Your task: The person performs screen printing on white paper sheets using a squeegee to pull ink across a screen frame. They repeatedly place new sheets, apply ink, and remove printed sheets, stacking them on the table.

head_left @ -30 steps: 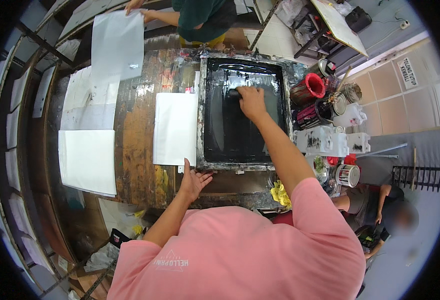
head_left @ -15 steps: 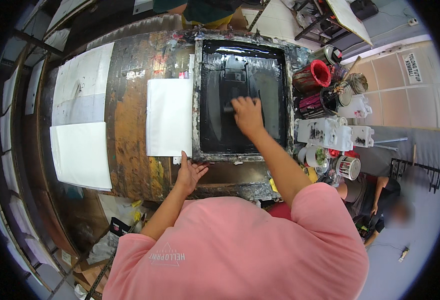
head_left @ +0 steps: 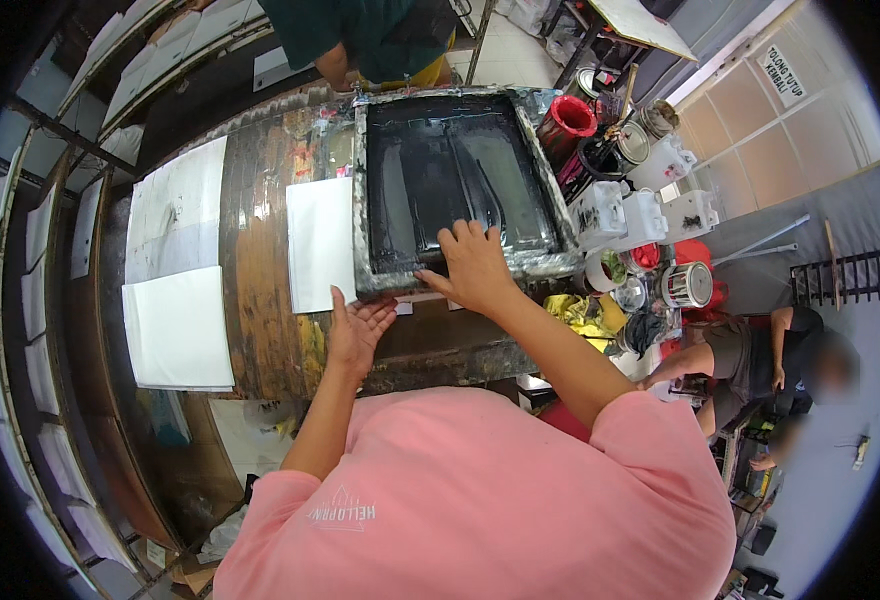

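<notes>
- Head view, far left: stacked white sheets (head_left: 175, 325) lie on the long, paint-stained wooden table (head_left: 260, 260), with racks of more pale sheets curving along the room's edge.
- Next, 1 white sheet (head_left: 320, 243) sits just beside the frame's left edge.
- Left hand (head_left: 357, 328) is open, fingers spread, resting on the table edge at the frame's near-left corner.
- Centre: the black-inked screen frame (head_left: 460, 185) lies flat, its taped border smeared grey.
- Right hand (head_left: 475, 265) presses flat, fingers splayed, on the near edge of the screen; I cannot tell if anything is under it.
- Behind the frame, another person in a green shirt (head_left: 360, 30) leans at the table.
- Right: a red bucket (head_left: 565, 120), white jugs (head_left: 650, 215) and small tins (head_left: 685, 285) crowd the table end; yellow rags (head_left: 580, 312) lie below.
- Far right: a white rectangular sign (head_left: 782, 78) hangs on the panelled wall; a seated person (head_left: 750, 350) is on the grey floor.
</notes>
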The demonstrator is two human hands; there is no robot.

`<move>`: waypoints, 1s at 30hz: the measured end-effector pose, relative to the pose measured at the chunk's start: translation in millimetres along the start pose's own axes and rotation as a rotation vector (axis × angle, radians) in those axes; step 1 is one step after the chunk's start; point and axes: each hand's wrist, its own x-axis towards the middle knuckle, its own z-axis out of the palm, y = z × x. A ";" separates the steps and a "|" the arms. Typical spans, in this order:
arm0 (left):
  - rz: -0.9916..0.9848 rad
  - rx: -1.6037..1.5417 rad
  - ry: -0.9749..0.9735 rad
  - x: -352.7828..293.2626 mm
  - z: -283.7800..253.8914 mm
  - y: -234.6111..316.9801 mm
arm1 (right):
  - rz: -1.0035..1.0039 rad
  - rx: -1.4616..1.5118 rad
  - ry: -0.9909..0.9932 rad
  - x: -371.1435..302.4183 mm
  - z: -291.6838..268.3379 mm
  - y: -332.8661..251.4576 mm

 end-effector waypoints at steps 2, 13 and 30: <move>0.105 -0.036 -0.051 -24.1 30.2 34.4 | -0.019 -0.019 0.180 10.6 -36.5 -7.8; 0.372 1.915 0.531 30.2 -61.0 7.0 | -0.065 -0.046 0.519 140.0 -138.1 14.3; 0.860 1.867 0.661 19.5 19.5 55.7 | -0.058 -0.079 0.525 144.4 -141.4 12.0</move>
